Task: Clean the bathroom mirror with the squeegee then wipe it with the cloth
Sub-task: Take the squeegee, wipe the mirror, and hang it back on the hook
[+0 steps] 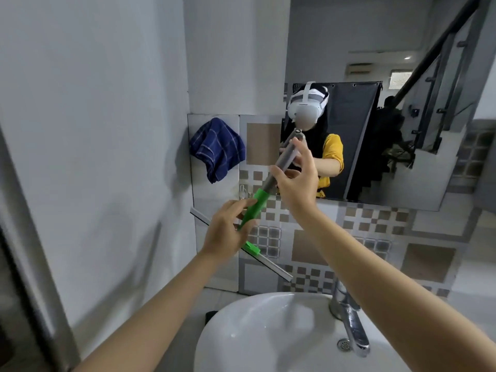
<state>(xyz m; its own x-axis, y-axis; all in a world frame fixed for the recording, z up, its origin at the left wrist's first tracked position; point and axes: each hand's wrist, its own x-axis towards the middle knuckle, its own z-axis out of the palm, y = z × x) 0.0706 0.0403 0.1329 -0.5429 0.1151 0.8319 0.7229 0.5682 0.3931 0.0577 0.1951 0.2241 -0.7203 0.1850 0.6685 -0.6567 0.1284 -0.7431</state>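
The squeegee (257, 202) has a green neck, a grey handle and a long metal blade, and it is held slanted in front of the tiled wall above the sink. My left hand (228, 232) grips its green neck just above the blade. My right hand (298, 181) is closed around the grey handle higher up. The blade runs from lower right to upper left below my left hand. The mirror (389, 103) fills the upper right of the wall. A blue checked cloth (217, 149) hangs on the wall to the left of the mirror.
A white sink (255, 334) sits below with a chrome tap (349, 318) at its right. A small hook (242, 190) is on the tiles under the cloth. A plain white wall stands at the left. The mirror reflects a person and a staircase.
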